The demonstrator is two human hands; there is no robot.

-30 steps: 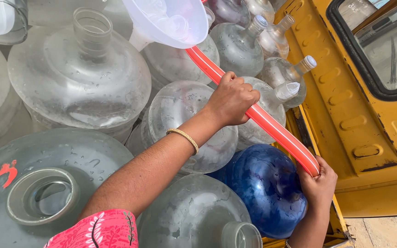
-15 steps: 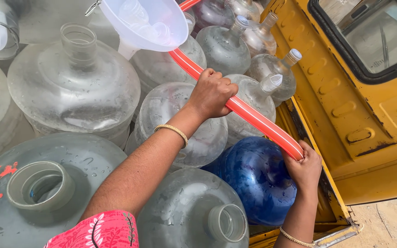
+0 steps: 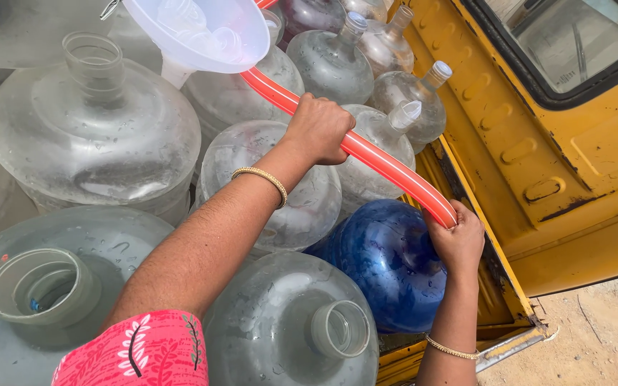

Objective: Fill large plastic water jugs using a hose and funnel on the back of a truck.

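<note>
A red hose (image 3: 388, 166) with pale stripes runs from under a white funnel (image 3: 202, 32) at the top down to the right. My left hand (image 3: 320, 129) is closed around the hose at its middle, above a clear water jug (image 3: 280, 186). My right hand (image 3: 459, 243) grips the hose's lower end beside a blue jug (image 3: 384, 264). The funnel hangs over the clear jugs at the back; which jug its spout enters I cannot tell.
Several large clear jugs are packed tight, among them an open-necked one (image 3: 291, 329) at the bottom and another (image 3: 94, 121) at the upper left. Smaller capped bottles (image 3: 402, 93) stand at the back. A yellow vehicle body (image 3: 552, 164) with a window borders the right side; sandy ground (image 3: 602, 336) lies below.
Both hands keep their grip on the hose. Hose, funnel and hands have drifted up and left in view, and more of the near open-necked jug shows.
</note>
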